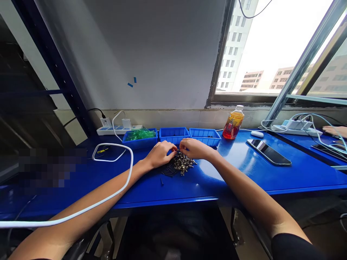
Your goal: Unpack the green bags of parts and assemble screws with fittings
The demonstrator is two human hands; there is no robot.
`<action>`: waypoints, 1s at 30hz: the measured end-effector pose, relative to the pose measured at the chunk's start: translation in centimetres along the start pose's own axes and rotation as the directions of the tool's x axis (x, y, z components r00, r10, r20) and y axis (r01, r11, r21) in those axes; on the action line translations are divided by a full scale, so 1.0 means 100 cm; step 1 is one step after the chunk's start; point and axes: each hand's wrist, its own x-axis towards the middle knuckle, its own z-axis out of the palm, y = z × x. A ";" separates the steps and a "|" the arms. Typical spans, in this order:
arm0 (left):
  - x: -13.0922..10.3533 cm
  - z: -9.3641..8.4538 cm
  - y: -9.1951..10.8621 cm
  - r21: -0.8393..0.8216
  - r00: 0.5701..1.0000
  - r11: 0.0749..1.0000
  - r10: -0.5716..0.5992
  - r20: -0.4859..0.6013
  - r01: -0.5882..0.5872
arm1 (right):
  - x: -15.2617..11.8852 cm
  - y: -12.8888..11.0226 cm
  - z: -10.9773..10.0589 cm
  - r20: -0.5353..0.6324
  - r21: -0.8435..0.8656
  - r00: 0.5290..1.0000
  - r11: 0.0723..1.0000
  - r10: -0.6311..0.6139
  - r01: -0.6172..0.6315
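Note:
A pile of small shiny metal pieces [184, 163] lies on the blue table [230, 178]. Dark screws [169, 170] are gathered at its left side, and one lone dark screw [162, 181] lies nearer the table's front edge. At the back left of the pile, my left hand [160, 154] has its thumb and fingers drawn together in a pinch. My right hand [197, 148] is curled above the pile, its fingertips close to those of the left. Whatever the fingertips hold is too small to make out.
Behind the hands stand a blue bin [139, 143] with green plastic pieces, a middle blue bin [173, 139] and a right blue bin [205, 140]. To the right are a drink bottle [232, 124] and phone [269, 151]. A white cable [132, 162] crosses my left forearm. Another person's hand [334, 130] shows far right.

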 end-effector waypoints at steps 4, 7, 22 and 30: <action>0.000 0.000 0.000 -0.005 0.999 0.999 -0.031 -0.028 0.031 | 0.000 -0.004 0.001 -0.032 0.015 0.999 1.000 -0.004 0.005; 0.000 0.000 -0.001 0.003 0.999 1.000 -0.027 -0.037 0.027 | 0.001 -0.006 0.003 -0.069 0.015 0.998 1.000 -0.009 0.010; -0.001 0.001 -0.003 0.010 0.999 1.000 -0.024 -0.039 0.025 | 0.003 -0.011 0.011 -0.150 0.044 0.987 0.998 0.051 -0.045; 0.000 0.004 -0.007 -0.015 0.998 1.000 -0.003 -0.058 0.002 | 0.004 -0.010 0.014 -0.196 0.080 0.979 0.996 0.049 -0.034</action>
